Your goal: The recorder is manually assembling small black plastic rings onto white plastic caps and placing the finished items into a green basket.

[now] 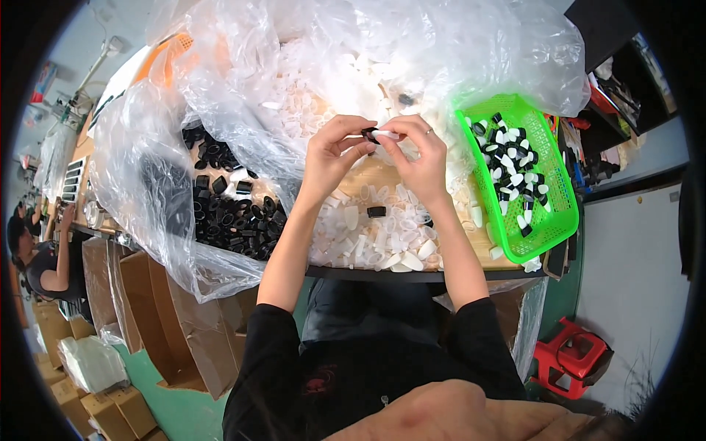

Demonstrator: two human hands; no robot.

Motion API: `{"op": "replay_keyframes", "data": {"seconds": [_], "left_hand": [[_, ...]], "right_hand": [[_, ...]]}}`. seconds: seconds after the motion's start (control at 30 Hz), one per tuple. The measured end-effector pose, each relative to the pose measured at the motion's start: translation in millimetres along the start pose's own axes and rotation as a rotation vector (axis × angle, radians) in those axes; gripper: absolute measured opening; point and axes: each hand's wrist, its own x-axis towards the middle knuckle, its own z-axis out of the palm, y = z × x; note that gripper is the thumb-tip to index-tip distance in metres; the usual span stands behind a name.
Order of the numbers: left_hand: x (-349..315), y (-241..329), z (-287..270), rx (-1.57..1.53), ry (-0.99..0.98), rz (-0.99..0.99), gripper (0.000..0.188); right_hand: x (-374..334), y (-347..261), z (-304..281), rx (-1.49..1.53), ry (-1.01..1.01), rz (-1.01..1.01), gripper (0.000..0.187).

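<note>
The one mark resembling print is a small red design on the chest of the black shirt point(401, 382), too small to make out. A black piece point(369, 135) and a white piece point(385, 135) are held end to end above the middle of the bench point(362, 176), their shared long axis running roughly left to right, the black end toward the left and the white toward the right. The left hand point(334, 156) pinches the black piece between thumb and fingertips; the right hand point(421, 156), with a ring point(429, 131) on one finger, pinches the white piece. Fingertips cover part of the join, so I cannot tell how far one sits inside the other. Below the hands, between the forearms, a heap of white and translucent pieces point(375, 239) spreads to the bench's near edge, with a loose black part point(376, 212) on it. A pile of black parts point(239, 229) lies left of the left forearm, bordered by rumpled clear plastic sheeting point(140, 169), which also covers much of the far side. To the right, a bright green basket point(562, 229) contains mixed black-and-white pieces point(515, 165). A red stool point(572, 353) stands on the floor at lower right; cardboard boxes point(158, 316) stand at left.
</note>
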Motion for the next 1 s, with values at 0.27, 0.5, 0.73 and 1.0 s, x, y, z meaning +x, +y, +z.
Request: {"op": "replay_keyframes", "data": {"seconds": [0.27,0.5,0.73,1.0], "left_hand": [[-1,0,1,0.030,0.004,-0.067,0.034],[-2,-2,1,-0.059,0.102,-0.109,0.037],[-3,-4,5,-0.015,0.158,-0.059,0.033],[-3,-3,6,-0.054,0.190,-0.060,0.020]], "right_hand": [[-2,0,8,-0.050,0.052,-0.057,0.013],[-3,2,9,-0.021,0.052,-0.043,0.011],[-7,2,15,0.010,0.059,0.014,0.012],[-12,4,19,0.139,0.074,0.081,0.040]]}}
